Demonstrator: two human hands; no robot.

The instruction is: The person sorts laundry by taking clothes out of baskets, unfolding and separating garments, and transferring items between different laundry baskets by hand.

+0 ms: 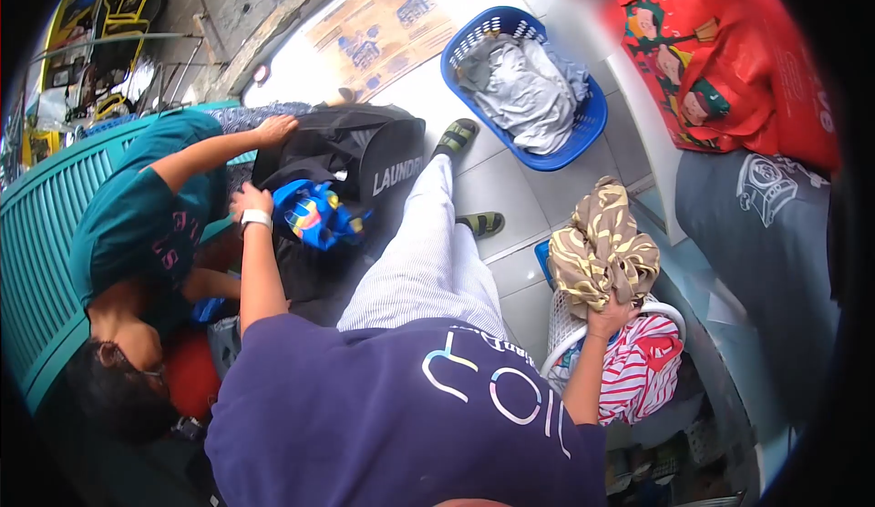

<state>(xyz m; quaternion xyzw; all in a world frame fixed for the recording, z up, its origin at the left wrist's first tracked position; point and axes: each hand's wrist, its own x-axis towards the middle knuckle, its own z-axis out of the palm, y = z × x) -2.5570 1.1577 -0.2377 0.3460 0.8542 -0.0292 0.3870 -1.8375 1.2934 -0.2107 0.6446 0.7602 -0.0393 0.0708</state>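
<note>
My right hand (612,317) holds a bunched brown cloth with cream swirls (604,247) over the white plastic basket (562,327); loose folds could make it slip. My left hand (251,200) is at a bright blue cloth (314,215); I can't tell its grip.

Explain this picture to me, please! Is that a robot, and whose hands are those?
No robot here, just a person. The camera sits on their head and looks forward and down, so you see their own shirt. Their right hand holds a brown patterned cloth over a white basket with red-striped cloth inside. Their left hand is beside a blue cloth at a black bag; I can't tell if it's gripping. Somebody else's hand is at the bag too. On the floor, a blue basket holds pale clothes.
</note>
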